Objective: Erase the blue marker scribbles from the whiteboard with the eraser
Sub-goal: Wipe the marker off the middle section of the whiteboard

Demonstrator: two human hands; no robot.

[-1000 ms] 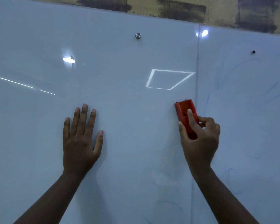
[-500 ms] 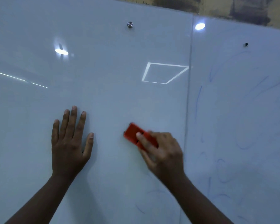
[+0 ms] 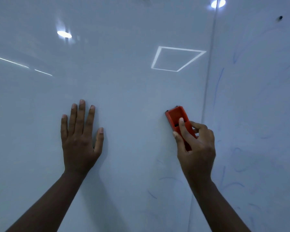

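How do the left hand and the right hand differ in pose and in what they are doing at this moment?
The left hand lies flat on the whiteboard with fingers straight and spread; the right hand has its fingers curled. The left hand holds nothing; the right hand grips the red eraser against the board. The left hand rests on a clean stretch; the right hand is beside the seam, close to faint blue scribbles. Both reach up from below.

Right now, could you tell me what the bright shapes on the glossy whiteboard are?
Head view: reflected ceiling lights on the white glossy whiteboard, an oval glare spot and a square outline; faint blue marker scribbles right of the red plastic eraser stay legible.
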